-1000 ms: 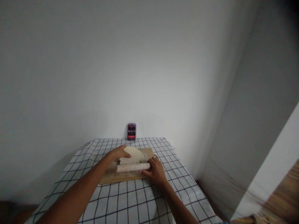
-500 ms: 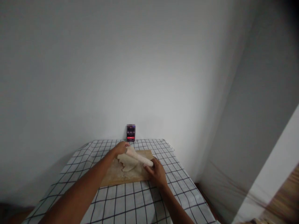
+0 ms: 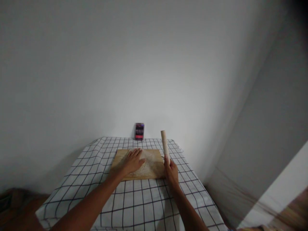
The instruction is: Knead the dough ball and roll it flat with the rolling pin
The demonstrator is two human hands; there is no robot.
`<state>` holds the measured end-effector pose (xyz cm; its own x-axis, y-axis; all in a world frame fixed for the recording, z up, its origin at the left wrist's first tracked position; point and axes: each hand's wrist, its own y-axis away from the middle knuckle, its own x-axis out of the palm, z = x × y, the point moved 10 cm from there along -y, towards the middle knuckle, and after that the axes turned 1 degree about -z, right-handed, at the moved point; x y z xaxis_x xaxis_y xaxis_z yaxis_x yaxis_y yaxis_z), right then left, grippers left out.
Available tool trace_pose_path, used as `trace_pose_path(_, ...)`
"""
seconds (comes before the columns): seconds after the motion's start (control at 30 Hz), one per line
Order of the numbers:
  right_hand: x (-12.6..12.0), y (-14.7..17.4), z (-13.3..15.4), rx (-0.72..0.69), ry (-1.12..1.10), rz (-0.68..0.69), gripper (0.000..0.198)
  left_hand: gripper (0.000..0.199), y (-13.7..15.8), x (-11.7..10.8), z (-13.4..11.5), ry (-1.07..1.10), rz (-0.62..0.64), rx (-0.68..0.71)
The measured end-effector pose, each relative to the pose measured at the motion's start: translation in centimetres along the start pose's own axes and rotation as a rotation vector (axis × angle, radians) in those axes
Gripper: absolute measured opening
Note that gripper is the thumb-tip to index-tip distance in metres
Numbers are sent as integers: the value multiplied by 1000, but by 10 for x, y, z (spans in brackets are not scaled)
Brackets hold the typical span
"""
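Observation:
My left hand (image 3: 134, 161) lies palm down over the wooden board (image 3: 156, 173), its fingers stretched out and slightly apart. Beneath and around it is a whitish, floury patch (image 3: 149, 157); whether a thin sheet of dough lies there I cannot tell. At the board's right edge, my right hand (image 3: 171, 171) is closed around the lower end of a pale rolling pin (image 3: 164, 142). The pin points up and away from me, with its far end free.
A checked cloth (image 3: 134, 205) covers the table under the board. At the table's far edge a phone (image 3: 139, 131) leans upright against the white wall (image 3: 154, 80). Another wall (image 3: 264, 128) rises to the right of the table.
My left hand has let go of the rolling pin and come down flat over the board. The right hand has swung the pin from lying across the dough to pointing upward at the right.

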<state>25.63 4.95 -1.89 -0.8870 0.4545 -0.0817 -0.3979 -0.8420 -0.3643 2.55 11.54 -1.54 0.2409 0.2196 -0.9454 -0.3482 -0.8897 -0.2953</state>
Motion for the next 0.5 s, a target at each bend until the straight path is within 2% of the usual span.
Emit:
trace_pose_path(0.17,-1,2,4,-6,1,-9,65,86,3,-3,9,11,26,-77)
trace_pose_path(0.33,-1,3,4,-5,-2,6,65,77,4,-8,12,74,44,-19)
trace_pose_path(0.5,3,1,-5,-6,-4,48,63,68,10,-19,21,182,123,81)
